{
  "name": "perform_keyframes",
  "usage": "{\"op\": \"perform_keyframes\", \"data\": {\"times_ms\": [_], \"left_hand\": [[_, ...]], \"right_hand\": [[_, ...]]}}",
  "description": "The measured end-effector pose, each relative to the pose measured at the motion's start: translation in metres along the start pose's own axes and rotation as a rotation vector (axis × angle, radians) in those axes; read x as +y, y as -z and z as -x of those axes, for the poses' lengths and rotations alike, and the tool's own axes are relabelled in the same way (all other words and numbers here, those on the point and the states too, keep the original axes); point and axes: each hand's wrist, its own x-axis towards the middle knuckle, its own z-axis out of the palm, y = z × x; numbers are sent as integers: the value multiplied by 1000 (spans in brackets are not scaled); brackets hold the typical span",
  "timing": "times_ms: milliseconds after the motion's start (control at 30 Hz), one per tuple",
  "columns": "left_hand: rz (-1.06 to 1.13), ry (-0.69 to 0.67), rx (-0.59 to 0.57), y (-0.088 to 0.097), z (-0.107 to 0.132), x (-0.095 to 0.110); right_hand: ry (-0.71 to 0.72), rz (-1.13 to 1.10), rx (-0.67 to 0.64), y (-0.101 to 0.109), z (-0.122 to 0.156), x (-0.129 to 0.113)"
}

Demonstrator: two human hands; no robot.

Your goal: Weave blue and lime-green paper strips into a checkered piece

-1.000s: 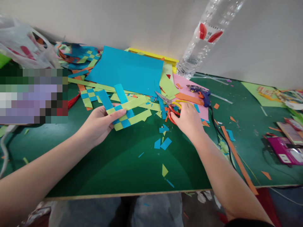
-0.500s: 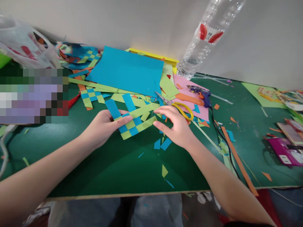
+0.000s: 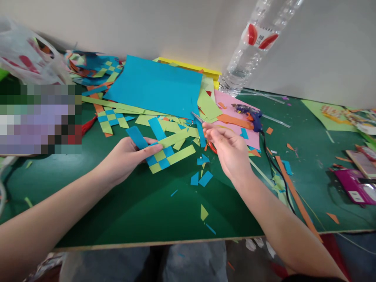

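My left hand (image 3: 132, 154) pinches a small woven piece of blue and light green paper strips (image 3: 161, 156), thumb on top. Loose blue strip ends point up and away from it, and green ends stretch to the right. Fingers curled, my right hand (image 3: 229, 149) is closed on the scissors (image 3: 198, 117) near their handles. Their blades point up and left over the edge of a large blue paper sheet (image 3: 158, 86). The palm and fingers hide most of the handles; a bit of red handle shows below.
A glue gun (image 3: 254, 119) rests on pink paper, its black cord running right. A tall plastic bottle (image 3: 243, 58) leans against the wall. Paper scraps (image 3: 205, 178) are scattered nearby. A white plastic bag (image 3: 32, 55) is at left, a purple device (image 3: 355, 186) at right.
My right hand has left the green strip ends, moved slightly right, and closed on the scissors. The left hand still holds the woven piece, almost unmoved.
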Motion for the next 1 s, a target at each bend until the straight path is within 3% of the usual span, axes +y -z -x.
{"op": "perform_keyframes", "data": {"times_ms": [100,267,400,500,633,733,867,1000], "left_hand": [[-3,39,15,1,0,2],[35,65,29,0,-1,3],[75,44,54,2,-1,3],[119,34,74,3,-3,3],[153,46,86,4,-5,4],[158,13,56,4,-4,2],[-10,-100,21,3,-2,-1],[-392,-322,18,1,4,1]], "right_hand": [[-6,52,5,5,-5,-3],[-42,-179,45,20,-12,-3],[-85,-181,71,26,-13,-4],[-45,69,103,26,-10,-7],[67,758,101,26,-7,-8],[171,964,120,25,-6,-8],[385,947,75,18,-2,-10],[466,640,-160,7,8,-13]]}}
